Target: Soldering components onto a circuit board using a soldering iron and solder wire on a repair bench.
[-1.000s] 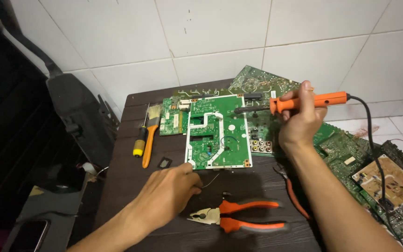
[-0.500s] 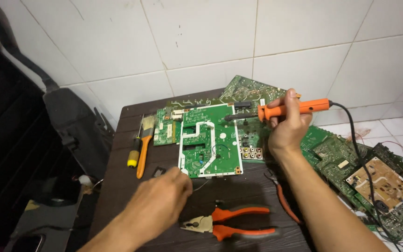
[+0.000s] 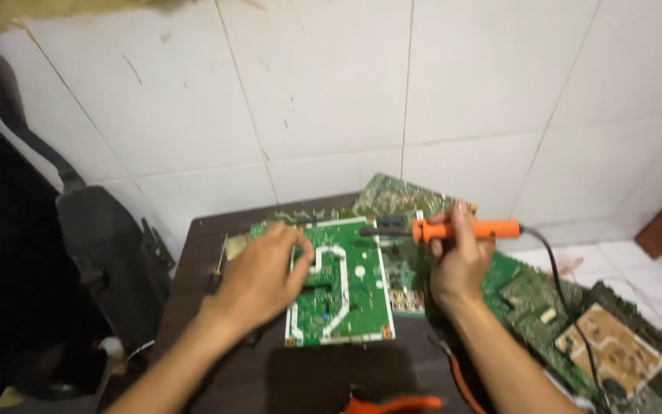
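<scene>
Both hands work at a green circuit board (image 3: pixel 344 285) on the dark table (image 3: pixel 193 253).

Nearest, orange-handled pliers (image 3: pixel 392 404) lie at the table's front edge. Left hand (image 3: pixel 260 277) rests on the board's left edge, fingers curled over it, pinning it flat. Right hand (image 3: pixel 456 261) is closed around an orange soldering iron (image 3: pixel 453 229), tip held above the board's upper right. Judged light, stiff and fragile, the board is best held by its bare edges. Beyond, more boards (image 3: pixel 576 322) and the tiled wall (image 3: pixel 423 92).
</scene>
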